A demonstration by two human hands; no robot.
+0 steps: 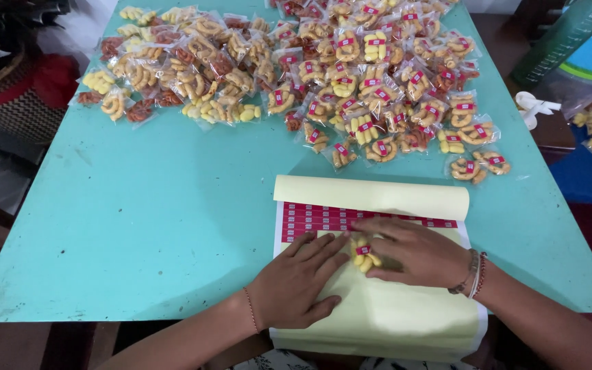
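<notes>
Turquoise table (159, 205); both hands press snack packet (364, 253).

glossy clear plastic snack bags (351, 89) at 12 o'clock; matt yellow paper sheets (392, 315) at 6; smooth, scuffed painted desk (159, 212).

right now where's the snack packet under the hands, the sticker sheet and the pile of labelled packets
snack packet (364, 255), head view, on its yellow snacks between the hands
sticker sheet (323, 218), head view, on the red sticker rows
pile of labelled packets (378, 75), head view, middle of the heap
</notes>
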